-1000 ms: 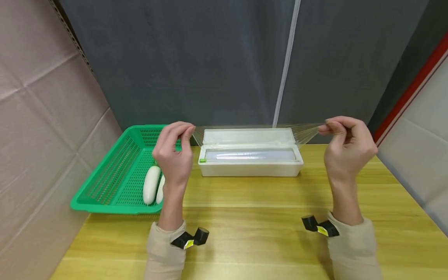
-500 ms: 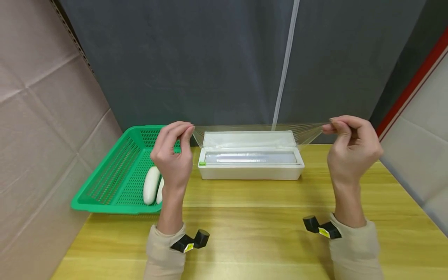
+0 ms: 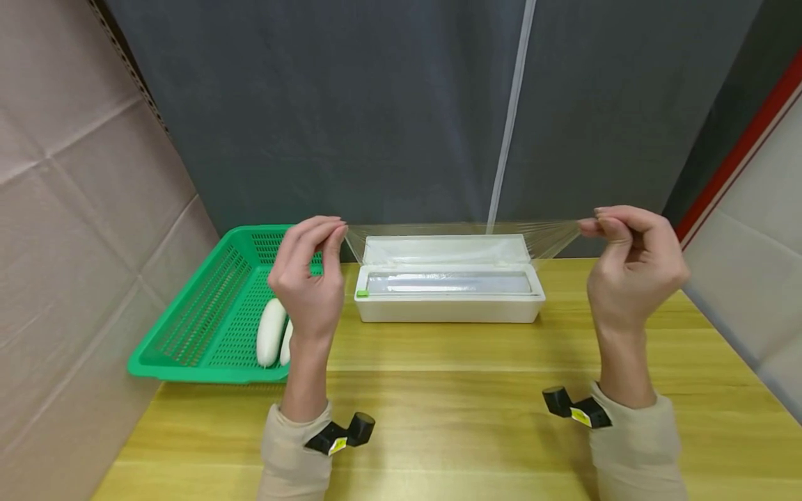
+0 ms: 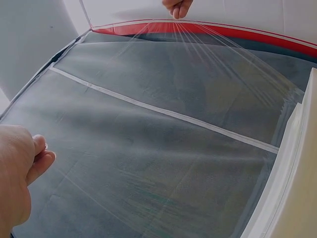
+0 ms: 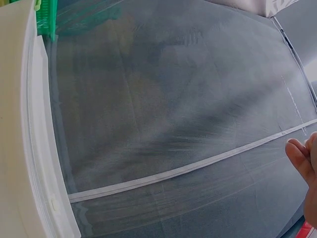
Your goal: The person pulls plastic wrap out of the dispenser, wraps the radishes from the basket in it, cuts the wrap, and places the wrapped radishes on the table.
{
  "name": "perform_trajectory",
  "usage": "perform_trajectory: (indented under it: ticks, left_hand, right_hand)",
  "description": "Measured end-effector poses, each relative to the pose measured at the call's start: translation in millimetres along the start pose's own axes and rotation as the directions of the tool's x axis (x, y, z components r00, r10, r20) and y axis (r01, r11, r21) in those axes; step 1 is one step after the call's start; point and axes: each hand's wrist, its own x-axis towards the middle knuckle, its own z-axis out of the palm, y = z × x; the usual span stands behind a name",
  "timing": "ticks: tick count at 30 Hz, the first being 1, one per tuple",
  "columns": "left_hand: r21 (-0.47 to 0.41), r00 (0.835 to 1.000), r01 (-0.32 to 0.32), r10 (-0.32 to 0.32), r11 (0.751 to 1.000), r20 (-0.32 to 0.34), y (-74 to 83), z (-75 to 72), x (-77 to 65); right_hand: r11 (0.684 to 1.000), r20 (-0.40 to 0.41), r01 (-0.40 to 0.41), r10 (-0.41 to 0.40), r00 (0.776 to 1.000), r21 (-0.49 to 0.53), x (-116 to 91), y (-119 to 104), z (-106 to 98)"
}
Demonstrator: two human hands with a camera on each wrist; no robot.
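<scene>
A sheet of clear plastic wrap (image 3: 554,239) spans the air between both hands, above and behind a white wrap dispenser box (image 3: 447,310). My left hand (image 3: 308,282) pinches the sheet's left corner between thumb and fingertips. At the opposite corner, my right hand (image 3: 635,271) pinches it the same way, and creases fan out from those fingers in the left wrist view. The box's lid (image 3: 445,247) is raised at the back. Inside lies a shiny roll (image 3: 447,282), and a small green slider (image 3: 363,293) sits at the box's left front.
On the left stands a green perforated basket (image 3: 182,374) holding white, elongated vegetables (image 3: 271,332), partly hidden by the left forearm. The box rests on a wood-grain table (image 3: 451,417). Behind it hangs a dark grey curtain (image 3: 351,111) with a pale vertical strip (image 3: 510,118).
My right hand has moved slightly to the right, and the wrap now stretches wider between the hands. In the head view the box sits a little lower. My left hand has barely moved.
</scene>
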Motion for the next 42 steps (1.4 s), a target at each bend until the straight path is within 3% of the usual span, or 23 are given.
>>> perform_trajectory:
  ticks: [25, 36, 42]
  left_hand:
    - [-0.041, 0.998, -0.044, 0.042, 0.998, -0.039, 8.1, -0.9, 3.3]
    - [-0.064, 0.998, -0.058, 0.06, 0.996, 0.026, 7.7, -7.1, 0.6]
    - [-0.084, 0.99, -0.049, 0.06, 0.995, 0.125, 5.1, -13.9, -3.1]
  right_hand:
    - [0.994, -0.07, -0.007, 0.015, 0.997, 0.114, 1.7, -10.8, 1.2]
    - [0.997, -0.014, 0.024, -0.024, 1.0, 0.072, 2.2, -4.8, -7.2]
    - [0.988, 0.076, 0.059, -0.07, 0.995, 0.144, 4.2, 2.7, -15.5]
